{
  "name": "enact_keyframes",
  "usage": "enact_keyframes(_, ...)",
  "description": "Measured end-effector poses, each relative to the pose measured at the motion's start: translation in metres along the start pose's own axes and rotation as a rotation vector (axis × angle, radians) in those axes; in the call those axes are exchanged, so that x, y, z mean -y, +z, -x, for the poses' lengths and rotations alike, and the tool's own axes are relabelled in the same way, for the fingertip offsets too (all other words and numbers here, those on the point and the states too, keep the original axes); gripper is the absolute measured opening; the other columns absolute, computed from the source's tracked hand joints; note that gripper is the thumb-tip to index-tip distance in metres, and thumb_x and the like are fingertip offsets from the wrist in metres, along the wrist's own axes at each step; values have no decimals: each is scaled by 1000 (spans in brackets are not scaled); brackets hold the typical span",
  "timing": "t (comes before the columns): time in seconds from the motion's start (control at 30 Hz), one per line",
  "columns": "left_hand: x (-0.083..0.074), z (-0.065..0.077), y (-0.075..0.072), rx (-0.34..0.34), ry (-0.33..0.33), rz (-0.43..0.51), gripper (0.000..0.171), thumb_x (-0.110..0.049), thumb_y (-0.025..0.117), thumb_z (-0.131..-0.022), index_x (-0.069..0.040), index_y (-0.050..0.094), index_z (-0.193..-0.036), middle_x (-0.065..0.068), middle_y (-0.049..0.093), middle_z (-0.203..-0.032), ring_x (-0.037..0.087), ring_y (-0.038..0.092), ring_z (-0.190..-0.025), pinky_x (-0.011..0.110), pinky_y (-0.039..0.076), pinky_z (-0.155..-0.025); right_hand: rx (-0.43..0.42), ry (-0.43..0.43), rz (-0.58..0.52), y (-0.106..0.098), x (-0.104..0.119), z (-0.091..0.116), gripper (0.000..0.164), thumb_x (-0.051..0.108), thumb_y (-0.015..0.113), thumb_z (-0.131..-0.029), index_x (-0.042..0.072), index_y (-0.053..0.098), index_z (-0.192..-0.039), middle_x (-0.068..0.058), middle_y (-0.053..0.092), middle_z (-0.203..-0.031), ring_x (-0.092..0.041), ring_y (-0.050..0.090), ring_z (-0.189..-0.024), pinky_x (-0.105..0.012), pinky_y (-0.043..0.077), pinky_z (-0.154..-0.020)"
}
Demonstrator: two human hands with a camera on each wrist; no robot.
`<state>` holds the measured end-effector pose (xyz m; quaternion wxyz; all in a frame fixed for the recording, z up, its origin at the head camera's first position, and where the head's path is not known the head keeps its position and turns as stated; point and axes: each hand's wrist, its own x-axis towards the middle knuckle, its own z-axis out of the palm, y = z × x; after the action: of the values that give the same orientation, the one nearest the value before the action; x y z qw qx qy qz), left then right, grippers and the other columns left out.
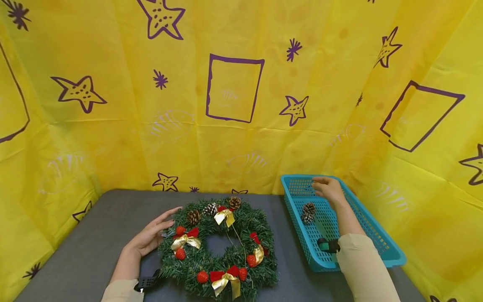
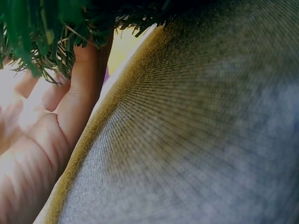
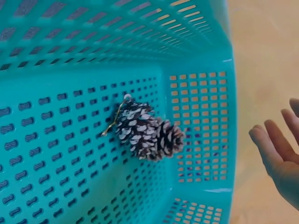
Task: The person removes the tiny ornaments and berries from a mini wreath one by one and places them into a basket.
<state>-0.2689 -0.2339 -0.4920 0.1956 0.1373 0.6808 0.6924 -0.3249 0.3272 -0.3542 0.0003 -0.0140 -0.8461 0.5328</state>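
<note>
A green artificial wreath (image 1: 262,224) lies on the table at centre in the head view, trimmed with gold bows, red balls and pinecones. My left hand (image 1: 151,235) is against its left edge, fingers extended; in the left wrist view the greenery (image 2: 37,37) covers some fingertips. Over the far part of a blue-green plastic basket (image 1: 296,228), my right hand (image 1: 329,191) hovers with loosely bent fingers and nothing visible in them. Two pinecones (image 3: 140,130) sit together on the basket floor, the nearer one white-tipped with a gold string loop.
The dark grey table (image 1: 124,209) carries the wreath, with the basket to its right. A yellow curtain (image 1: 234,147) with purple drawings closes off the back and both sides, close behind the basket. Black straps (image 1: 147,282) circle both wrists.
</note>
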Motion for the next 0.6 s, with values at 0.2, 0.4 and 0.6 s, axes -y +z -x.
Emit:
enact_keyframes(0.2,1,0,-2,5,8,-26,59,-26,38,-107,-20,13,-161,13,-18,-167,44,-18,-151,30,30,-98,-7,-15,9,1,8,-1,53,17,48,-104,-4,35,-151,-29,33,-155,-43,39,-142,-46,40,-115)
enact_keyframes(0.4,1,0,-2,3,5,-24,59,-26,38,-108,-20,12,-161,12,-18,-167,44,-19,-151,43,26,-108,9,-28,-19,4,16,-1,52,15,49,-104,-4,35,-151,-28,33,-155,-42,37,-144,-45,38,-116)
enact_keyframes(0.6,2,0,0,4,15,44,60,-23,40,-107,-19,13,-161,11,-21,-166,42,-27,-150,72,-1,-115,21,-60,-36,10,26,-1,53,14,50,-103,-4,36,-150,-27,34,-156,-41,38,-144,-45,37,-116)
